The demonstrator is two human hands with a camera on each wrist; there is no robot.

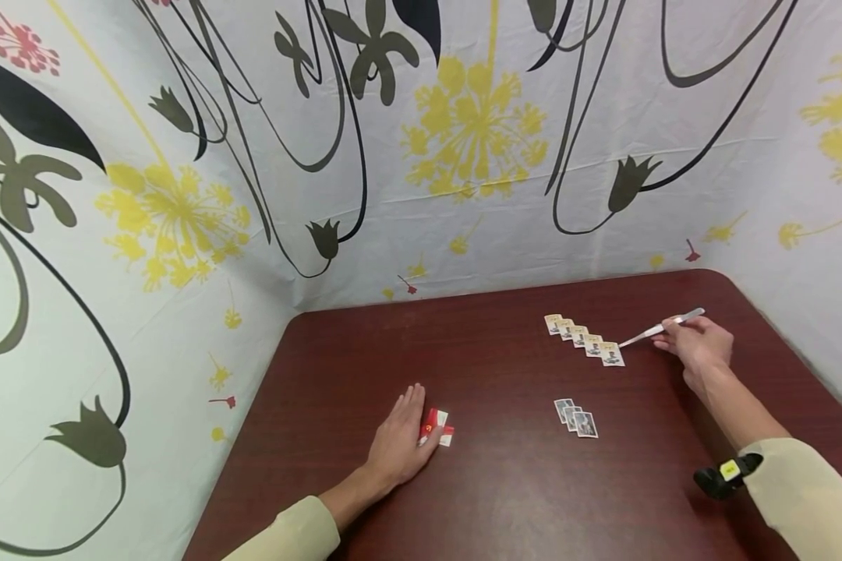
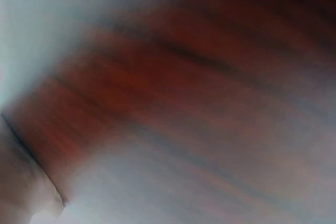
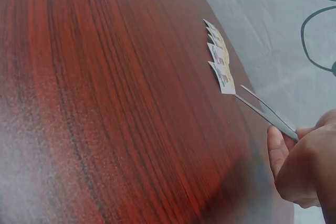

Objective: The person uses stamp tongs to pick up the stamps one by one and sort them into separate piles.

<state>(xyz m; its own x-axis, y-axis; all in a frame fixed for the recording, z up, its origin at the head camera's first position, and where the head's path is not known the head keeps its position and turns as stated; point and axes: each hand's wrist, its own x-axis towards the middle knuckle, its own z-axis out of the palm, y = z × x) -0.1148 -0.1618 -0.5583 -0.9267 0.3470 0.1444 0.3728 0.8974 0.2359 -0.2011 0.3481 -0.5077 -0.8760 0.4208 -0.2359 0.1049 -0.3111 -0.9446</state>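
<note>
Nearest my head cam are the two beige sleeves, then the hands on the dark red desk (image 1: 505, 499). My left hand (image 1: 400, 440) lies flat, fingers straight, fingertips on a small red and white stack of stamps (image 1: 438, 428); nothing pinched there. My right hand (image 1: 698, 347) has its fingers curled round the tweezers (image 1: 663, 327), w/ the tips apart and pointing at the near end of the yellowish row of stamps (image 1: 584, 340). In the right wrist view the tweezer tips sit at the corner of the last stamp in that row, touching or just short of it; can't tell which.

Progress, as I judge it: five yellowish stamps already laid overlapping in a row just ahead of the tweezer tips, three bluish stamps (image 1: 576, 418) fanned in a second group between the two hands, nearer me. The red stack under my left fingertips looks unsorted, so prob. more than half done, red ones left.

Writing: none legible. Stamps show small portrait-like pics, text too small. Left wrist cam is blurred, only desk grain.
</note>
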